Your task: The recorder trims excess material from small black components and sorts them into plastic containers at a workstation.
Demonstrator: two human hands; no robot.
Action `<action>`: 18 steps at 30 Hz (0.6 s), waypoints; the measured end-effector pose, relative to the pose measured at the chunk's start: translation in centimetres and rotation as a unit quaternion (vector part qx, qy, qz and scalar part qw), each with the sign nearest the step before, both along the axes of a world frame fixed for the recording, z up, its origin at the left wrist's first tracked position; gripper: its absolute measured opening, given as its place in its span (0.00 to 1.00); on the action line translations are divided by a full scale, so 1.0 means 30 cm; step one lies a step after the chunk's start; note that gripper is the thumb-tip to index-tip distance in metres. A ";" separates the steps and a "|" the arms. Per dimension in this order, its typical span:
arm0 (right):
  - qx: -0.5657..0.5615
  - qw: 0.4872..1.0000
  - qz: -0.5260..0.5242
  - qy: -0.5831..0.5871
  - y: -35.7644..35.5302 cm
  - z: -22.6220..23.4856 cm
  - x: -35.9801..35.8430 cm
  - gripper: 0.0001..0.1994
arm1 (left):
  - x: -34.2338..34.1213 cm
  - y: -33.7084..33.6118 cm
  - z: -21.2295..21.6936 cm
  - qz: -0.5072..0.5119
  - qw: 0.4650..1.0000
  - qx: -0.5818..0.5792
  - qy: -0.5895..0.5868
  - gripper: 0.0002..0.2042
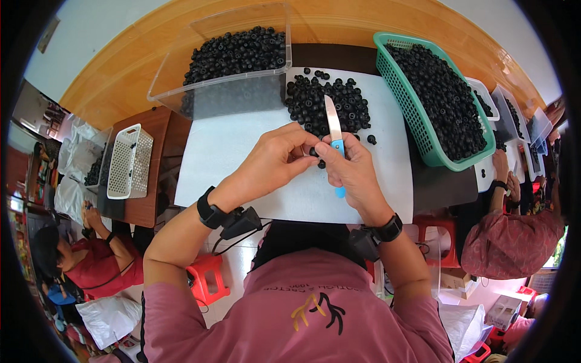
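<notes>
In my right hand is a small knife with a blue handle, its blade pointing away from me. Fingers of my left hand pinch a small round black rubber-like part close to the right thumb. Another black part shows just below the fingertips; whether it is held or lies on the board I cannot tell. Beyond both hands, a loose pile of black parts lies on the white board. A single black part sits to the right of the pile.
A clear plastic bin of black parts stands far left, a green basket full of them at right. A white basket stands on the brown table. Co-workers sit left and right. Red stools are below.
</notes>
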State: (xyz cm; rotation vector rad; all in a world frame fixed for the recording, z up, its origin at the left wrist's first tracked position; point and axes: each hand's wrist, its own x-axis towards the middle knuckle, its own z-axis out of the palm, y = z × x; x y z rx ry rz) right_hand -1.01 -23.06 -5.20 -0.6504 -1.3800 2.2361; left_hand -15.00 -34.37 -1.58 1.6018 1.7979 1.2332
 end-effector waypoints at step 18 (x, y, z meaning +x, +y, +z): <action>-0.024 0.999 0.028 0.006 -0.076 0.025 0.113 0.09 | 0.126 -0.061 -0.075 0.005 0.989 0.144 -0.035 0.12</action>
